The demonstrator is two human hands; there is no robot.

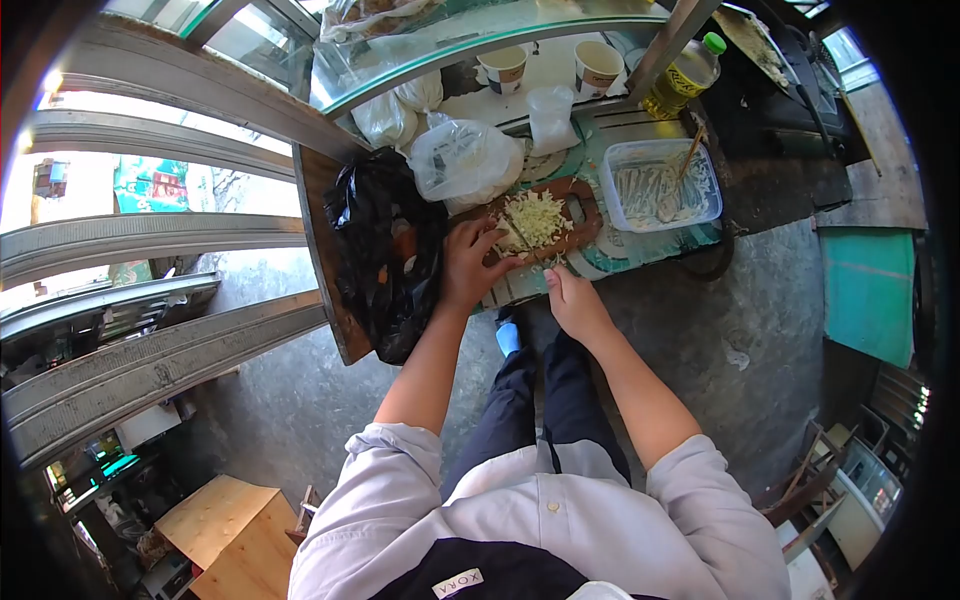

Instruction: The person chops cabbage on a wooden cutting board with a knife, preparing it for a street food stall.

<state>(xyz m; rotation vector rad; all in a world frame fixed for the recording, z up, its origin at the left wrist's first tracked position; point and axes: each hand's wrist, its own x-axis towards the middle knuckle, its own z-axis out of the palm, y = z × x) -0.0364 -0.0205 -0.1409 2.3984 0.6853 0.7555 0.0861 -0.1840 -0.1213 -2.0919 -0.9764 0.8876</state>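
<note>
A brown cutting board (583,228) lies near the front edge of the table, with a pile of finely chopped pale green vegetable (538,218) on it. My left hand (472,262) rests at the board's left side, its fingers spread against pale pieces beside the pile. Close to the board's front edge, my right hand (573,298) is closed round a knife handle. The knife blade (522,233) slants up and left between the left fingers and the chopped pile. Just right of the board stands a clear plastic container (660,187) with pale residue and a utensil inside.
A black plastic bag (385,260) covers the table's left end. Behind the board are a white plastic bag (465,163), two paper cups (503,70), (598,66) and an oil bottle (688,76). A glass-edged shelf (480,48) and metal post stand close above the table.
</note>
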